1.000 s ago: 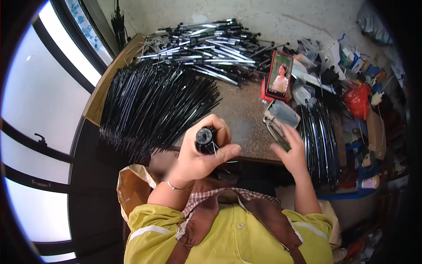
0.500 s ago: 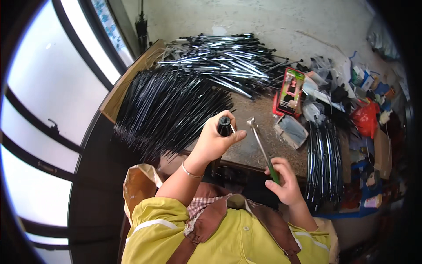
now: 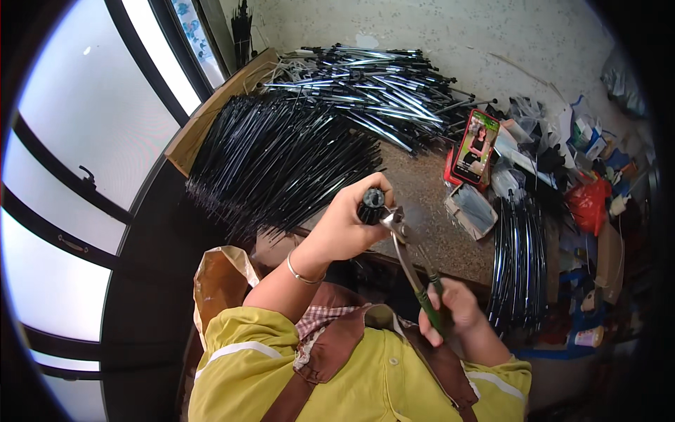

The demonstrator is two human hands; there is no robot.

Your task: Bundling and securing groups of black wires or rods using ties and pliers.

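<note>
My left hand [image 3: 344, 226] is closed around a black ribbed cylinder [image 3: 372, 204], seen end-on, which looks like the end of a folded umbrella frame. In my right hand [image 3: 458, 309] is a pair of long pliers [image 3: 406, 266] with green grips, its two handles spread apart. The metal jaws are right beside the black cylinder, close to my left thumb; whether they grip any part of it I cannot tell. Both hands are above the near edge of the brown worktable [image 3: 411, 179]. My right fingers are partly blurred around the grips.
Thin black rods [image 3: 281, 162] are heaped on the table's left, with silver and black shafts [image 3: 380, 91] behind. A lit phone [image 3: 478, 146] leans at the right near a clear plastic case [image 3: 471, 211]. A dark rod bundle [image 3: 520, 260] overhangs the right edge. A red bag [image 3: 587, 204] lies among clutter.
The pliers have moved left and their jaws now meet the black cylinder's side. Their handles have spread apart, and my right hand is lower. My left hand has shifted slightly right, still holding the cylinder.
</note>
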